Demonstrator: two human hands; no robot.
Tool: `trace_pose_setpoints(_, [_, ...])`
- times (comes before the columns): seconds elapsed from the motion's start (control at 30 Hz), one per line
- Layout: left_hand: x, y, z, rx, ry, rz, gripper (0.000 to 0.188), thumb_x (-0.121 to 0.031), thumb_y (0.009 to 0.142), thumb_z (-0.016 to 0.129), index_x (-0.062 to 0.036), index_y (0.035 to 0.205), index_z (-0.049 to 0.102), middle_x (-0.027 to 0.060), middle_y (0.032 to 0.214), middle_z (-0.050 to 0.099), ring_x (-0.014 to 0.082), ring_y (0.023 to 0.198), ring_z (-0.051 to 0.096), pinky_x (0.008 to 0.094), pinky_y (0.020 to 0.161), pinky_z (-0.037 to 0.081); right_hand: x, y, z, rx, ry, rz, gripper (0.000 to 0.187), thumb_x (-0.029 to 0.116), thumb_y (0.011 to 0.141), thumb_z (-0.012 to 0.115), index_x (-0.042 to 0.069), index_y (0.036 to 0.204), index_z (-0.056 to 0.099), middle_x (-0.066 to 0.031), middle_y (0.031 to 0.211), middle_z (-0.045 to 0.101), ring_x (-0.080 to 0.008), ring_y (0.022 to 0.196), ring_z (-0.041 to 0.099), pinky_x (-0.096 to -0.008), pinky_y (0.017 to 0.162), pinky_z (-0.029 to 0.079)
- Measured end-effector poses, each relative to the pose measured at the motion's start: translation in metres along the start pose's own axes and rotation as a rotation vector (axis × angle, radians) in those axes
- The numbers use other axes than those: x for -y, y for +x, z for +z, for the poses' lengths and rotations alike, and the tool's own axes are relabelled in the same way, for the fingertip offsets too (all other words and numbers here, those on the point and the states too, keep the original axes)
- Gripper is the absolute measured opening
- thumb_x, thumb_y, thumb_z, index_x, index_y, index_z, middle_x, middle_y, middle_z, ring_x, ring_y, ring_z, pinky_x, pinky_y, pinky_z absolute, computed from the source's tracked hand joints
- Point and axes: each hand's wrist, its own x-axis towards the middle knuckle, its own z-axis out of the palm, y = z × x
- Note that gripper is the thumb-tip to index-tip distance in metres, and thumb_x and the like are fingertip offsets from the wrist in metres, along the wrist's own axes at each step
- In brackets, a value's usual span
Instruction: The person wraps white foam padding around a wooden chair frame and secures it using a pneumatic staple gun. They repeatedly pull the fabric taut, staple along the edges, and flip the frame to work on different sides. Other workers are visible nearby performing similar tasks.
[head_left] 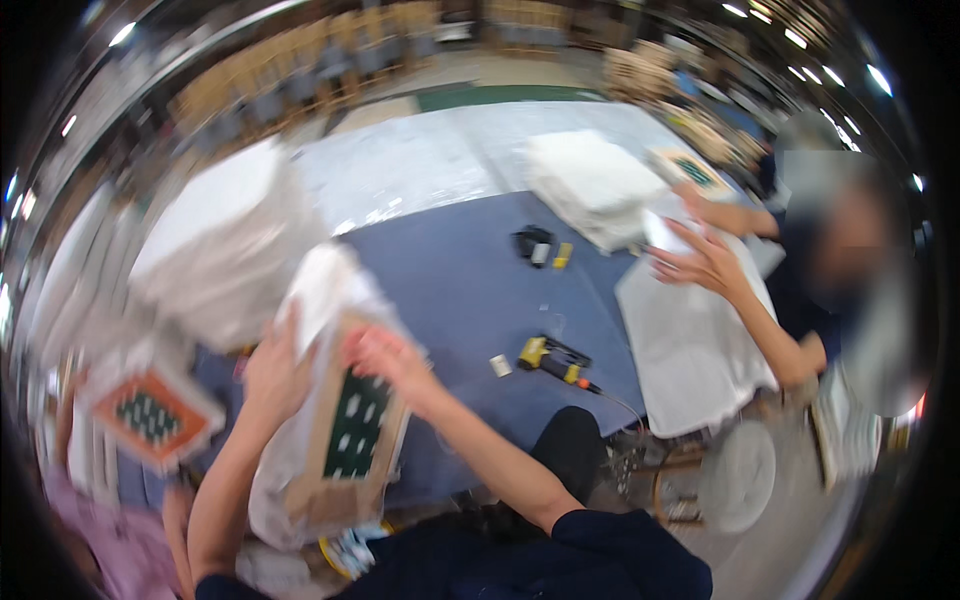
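Observation:
A padded panel [300,500] stands tilted before me, white fabric wrapped over its sides. Its back shows a tan wooden frame with a dark green opening dotted with white. My left hand [275,370] grips the fabric along the panel's left edge. Over the top of the frame is my right hand [385,358], its fingers smeared by motion, so I cannot tell if they pinch the fabric. On the blue table to the right lies a yellow and black staple gun [553,360] with an orange fitting and a hose. A small pale block [500,366] is near it.
White padded pieces are stacked at the left [215,235] and far right [590,180]. A co-worker's hands [700,245] work over a white panel [690,340] at right. At left, another person holds an orange-backed panel [150,410]. A black item [533,243] lies mid-table.

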Motion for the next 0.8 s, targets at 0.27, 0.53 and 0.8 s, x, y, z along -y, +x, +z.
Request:
trace_pose_setpoints(0.27, [-0.025,-0.018,-0.038,0.314,-0.629,0.094,0.107,-0.064,0.103,0.062,0.0012,0.175,0.016,0.0335,0.176,0.026,0.0431,0.164,0.03,0.047,0.131,0.032,0.04,-0.035,0.016,-0.317,0.438,0.142,0.055,0.05,0.113,0.047,0.001,0.13,0.065,-0.0134,0.118,0.075,-0.0263,0.106,0.072,-0.0427,0.098,0.057])
trace_pose_setpoints(0.53, [-0.077,-0.01,-0.024,0.242,-0.258,0.212,0.139,-0.076,0.083,0.078,0.0096,0.172,0.014,0.0304,0.181,0.012,0.0417,0.166,0.027,0.0451,0.132,0.03,0.057,-0.023,-0.006,-0.492,0.277,0.247,0.053,0.047,0.111,0.044,0.001,0.131,0.061,-0.0113,0.116,0.071,-0.0284,0.105,0.071,-0.0474,0.097,0.059])
trace_pose_setpoints(0.8, [-0.061,0.037,0.028,0.409,-1.422,0.08,0.065,-0.041,0.123,0.024,-0.0102,0.179,0.012,0.0109,0.184,0.019,0.0253,0.168,0.021,0.0374,0.135,0.015,0.065,-0.037,-0.019,-0.537,0.102,0.264,0.066,0.059,0.11,0.042,0.001,0.134,0.061,-0.0104,0.118,0.069,-0.0254,0.109,0.07,-0.0423,0.097,0.057])
